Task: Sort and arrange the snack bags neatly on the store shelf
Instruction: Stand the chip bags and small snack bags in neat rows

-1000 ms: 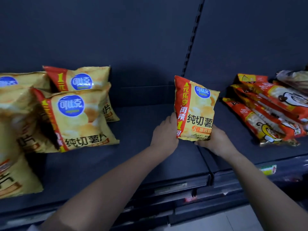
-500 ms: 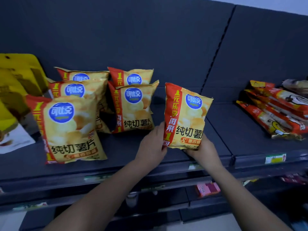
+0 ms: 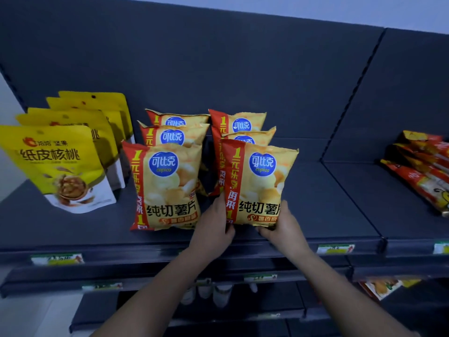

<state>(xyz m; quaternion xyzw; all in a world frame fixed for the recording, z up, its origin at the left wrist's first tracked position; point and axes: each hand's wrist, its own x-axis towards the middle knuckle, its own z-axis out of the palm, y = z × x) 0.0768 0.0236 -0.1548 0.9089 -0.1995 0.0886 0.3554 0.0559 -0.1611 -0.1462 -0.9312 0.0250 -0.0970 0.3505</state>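
While both hands grip its lower corners, the chip bag (image 3: 261, 183) stands upright on the shelf (image 3: 315, 205), long axis vertical, printed face outward. Left hand (image 3: 213, 224) pinches one corner; right hand (image 3: 281, 227) seemingly cups the other.

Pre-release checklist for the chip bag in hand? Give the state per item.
1. Two-handed grip: ok. The left hand holds the lower left edge of the held chip bag, and the right hand holds its lower right corner.
2. Bag upright with the label facing out: ok.
3. In its row: ok. It stands in front of the two chip bags behind and overlaps them.
4. Front face level with the front bag of the left row: ok, roughly.
5. Bottom edge resting on the shelf: cannot tell, because the hands hide it.
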